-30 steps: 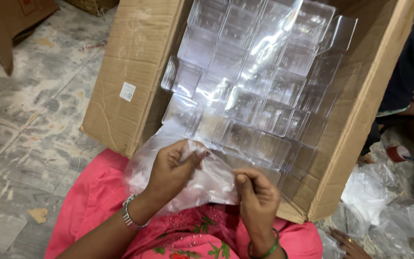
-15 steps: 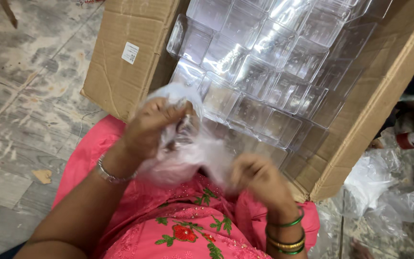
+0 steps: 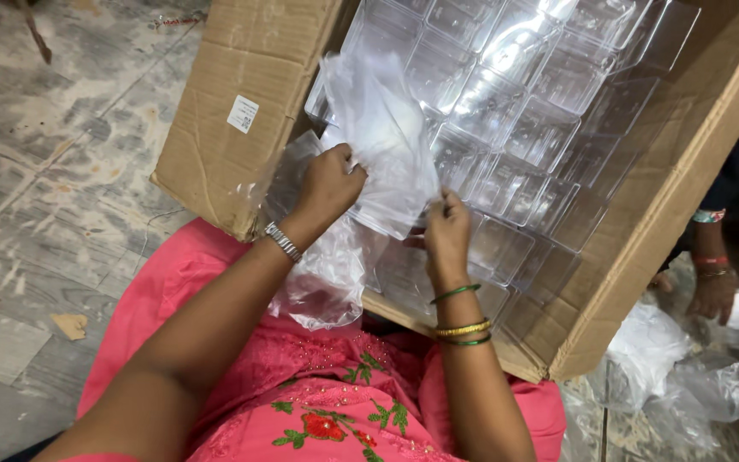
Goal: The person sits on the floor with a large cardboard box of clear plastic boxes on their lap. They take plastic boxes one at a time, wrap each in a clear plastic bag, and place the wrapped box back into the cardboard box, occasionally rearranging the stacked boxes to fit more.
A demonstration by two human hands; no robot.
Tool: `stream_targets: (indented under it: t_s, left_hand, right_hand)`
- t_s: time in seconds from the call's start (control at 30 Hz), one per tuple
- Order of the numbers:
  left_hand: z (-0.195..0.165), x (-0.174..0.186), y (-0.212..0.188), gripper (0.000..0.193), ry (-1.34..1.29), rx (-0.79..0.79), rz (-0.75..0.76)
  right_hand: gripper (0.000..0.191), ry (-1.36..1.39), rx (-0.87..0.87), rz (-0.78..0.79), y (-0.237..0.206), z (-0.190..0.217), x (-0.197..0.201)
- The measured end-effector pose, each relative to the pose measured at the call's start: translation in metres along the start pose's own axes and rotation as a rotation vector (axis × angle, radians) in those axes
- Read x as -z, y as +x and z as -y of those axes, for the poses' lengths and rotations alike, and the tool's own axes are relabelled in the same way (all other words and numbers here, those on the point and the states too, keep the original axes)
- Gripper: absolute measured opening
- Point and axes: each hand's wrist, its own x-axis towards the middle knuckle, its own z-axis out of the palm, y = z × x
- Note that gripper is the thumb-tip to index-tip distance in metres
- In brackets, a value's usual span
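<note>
Both hands [image 3: 328, 181] [image 3: 446, 233] on plastic bag [image 3: 382, 128]

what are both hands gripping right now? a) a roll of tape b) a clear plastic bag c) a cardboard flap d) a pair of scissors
b: the left hand and the right hand both pinch a crumpled clear plastic bag, held up over the clear plastic trays inside the open cardboard box.

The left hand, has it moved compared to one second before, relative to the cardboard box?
Yes. The left hand has gone up from the box's near edge, lifting the clear plastic bag over the clear containers inside the cardboard box.
</note>
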Motion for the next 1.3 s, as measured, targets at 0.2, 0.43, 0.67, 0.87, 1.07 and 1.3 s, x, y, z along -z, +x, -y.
stream_targets:
  t_s: [0.2, 0.43, 0.67, 0.87, 1.07, 1.3]
  left_hand:
    - [-0.02, 0.014, -0.007, 0.025, -0.786, 0.51, 0.307]
    - [-0.087, 0.035, -0.036, 0.024, -0.664, 0.535, 0.301]
    - [-0.104, 0.041, -0.072, 0.022, -0.825, 0.45, 0.414]
    - [-0.109, 0.024, -0.088, 0.021, -0.66, 0.488, 0.595]
    - [-0.122, 0.008, -0.111, 0.034, -0.325, 0.369, 0.776]
    - [-0.117, -0.013, -0.119, 0.036, 0.045, 0.007, 0.627]
  right_hand:
    - [0.028, 0.053, 0.2, -0.002, -0.02, -0.01, 0.014]
    - [0.032, 0.415, 0.261, 0.123, -0.043, -0.007, 0.048]
    - [0.043, 0.003, 0.415, 0.06, -0.096, -0.012, 0.072]
    - [0.042, 0.423, 0.131, 0.19, -0.124, -0.015, 0.081]
    - [0.043, 0.586, -0.126, 0.549, -0.153, -0.011, 0.089]
    - [0.045, 0.486, -0.1, 0.818, -0.187, -0.013, 0.117]
